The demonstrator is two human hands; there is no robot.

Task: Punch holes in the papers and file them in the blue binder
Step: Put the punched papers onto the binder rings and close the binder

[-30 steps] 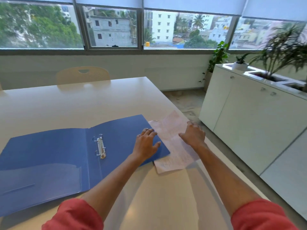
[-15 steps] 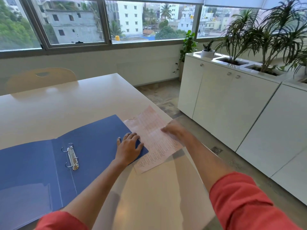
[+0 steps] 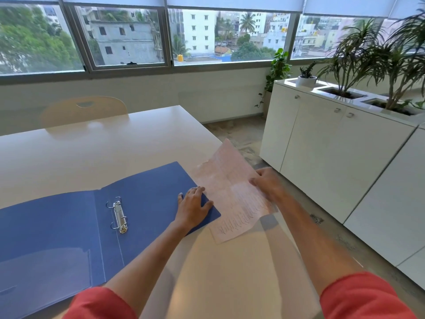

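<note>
A blue binder (image 3: 69, 231) lies open and flat on the white table (image 3: 115, 146), its metal ring clip (image 3: 119, 216) standing open near the spine. My left hand (image 3: 192, 207) rests flat on the binder's right corner. Pinkish printed papers (image 3: 227, 187) lie beside the binder at the table's right edge, partly lifted off the surface. My right hand (image 3: 268, 184) grips the papers' right edge, fingers on top. No hole punch is in view.
A light wooden chair (image 3: 84, 110) stands at the table's far side. White cabinets (image 3: 333, 157) with potted plants (image 3: 368, 58) on top run along the right, across a strip of floor. Windows span the back wall.
My right hand has taken hold of the papers' right edge and raised it off the table. My left hand stays on the binder's corner. The camera view has shifted.
</note>
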